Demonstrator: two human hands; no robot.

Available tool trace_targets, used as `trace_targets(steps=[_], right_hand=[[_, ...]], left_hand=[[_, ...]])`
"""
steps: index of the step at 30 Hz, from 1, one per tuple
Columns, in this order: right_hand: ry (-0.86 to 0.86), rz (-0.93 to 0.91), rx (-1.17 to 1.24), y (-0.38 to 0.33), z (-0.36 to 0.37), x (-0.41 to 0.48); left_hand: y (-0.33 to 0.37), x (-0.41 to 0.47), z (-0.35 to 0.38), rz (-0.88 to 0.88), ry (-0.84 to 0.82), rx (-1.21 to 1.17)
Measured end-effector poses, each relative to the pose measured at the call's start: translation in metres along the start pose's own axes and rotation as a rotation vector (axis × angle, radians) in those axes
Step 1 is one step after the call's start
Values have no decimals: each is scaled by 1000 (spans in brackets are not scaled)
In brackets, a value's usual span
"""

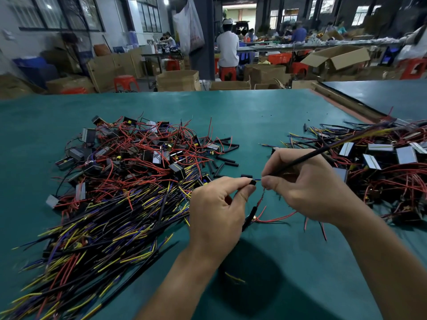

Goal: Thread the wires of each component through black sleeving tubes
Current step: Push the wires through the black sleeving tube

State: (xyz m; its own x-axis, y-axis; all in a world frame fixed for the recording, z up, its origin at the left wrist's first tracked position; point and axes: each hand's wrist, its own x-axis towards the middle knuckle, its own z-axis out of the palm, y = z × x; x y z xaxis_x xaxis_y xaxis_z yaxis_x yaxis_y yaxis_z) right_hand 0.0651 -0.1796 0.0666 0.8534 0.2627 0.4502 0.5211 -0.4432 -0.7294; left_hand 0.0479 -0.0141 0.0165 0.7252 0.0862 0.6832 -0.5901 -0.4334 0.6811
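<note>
Sleeving first: a short black tube (253, 182) is pinched between the thumb and forefinger of the left hand (217, 206), with its open end facing right. Far to the left of that pinch I see a big pile (129, 172) of small boxy parts trailing red, yellow and blue wires. Many of these wires are already in black tubes, and the heap spreads across the green table (254, 116). Just above the pinch and a little to its left lie loose cut tubes (225, 158), scattered on the table. The left hand's other fingers are curled under. Below its grip a second black tube (249, 217) hangs toward the table, and I cannot tell whether the palm holds it.

At the mouth of the pinched tube, a thin blue wire (258, 179) bridges the small gap between the two grips. I cannot tell whether its tip only touches the tube or has gone in. The right hand (309, 188) pinches that wire between thumb and forefinger, its remaining fingers curled. From this grip a long black lead (300, 160) runs up and to the right, blurring at its far end. A red wire (277, 218) loops beneath the hand. Beyond the right grip lies another pile (381, 167), silver-faced blocks tangled in red wires.
</note>
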Motion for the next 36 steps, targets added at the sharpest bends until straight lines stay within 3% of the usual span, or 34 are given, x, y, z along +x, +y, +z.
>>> trace_targets(steps=[11, 18, 36], right_hand=[[-57, -91, -21, 1, -2, -1], [-138, -134, -38, -1, 1, -3], [-66, 105, 166, 9, 7, 4]], left_hand=[[0, 1, -2, 168, -152, 125], [0, 1, -4, 186, -145, 152], [1, 1, -4, 118, -17, 143]])
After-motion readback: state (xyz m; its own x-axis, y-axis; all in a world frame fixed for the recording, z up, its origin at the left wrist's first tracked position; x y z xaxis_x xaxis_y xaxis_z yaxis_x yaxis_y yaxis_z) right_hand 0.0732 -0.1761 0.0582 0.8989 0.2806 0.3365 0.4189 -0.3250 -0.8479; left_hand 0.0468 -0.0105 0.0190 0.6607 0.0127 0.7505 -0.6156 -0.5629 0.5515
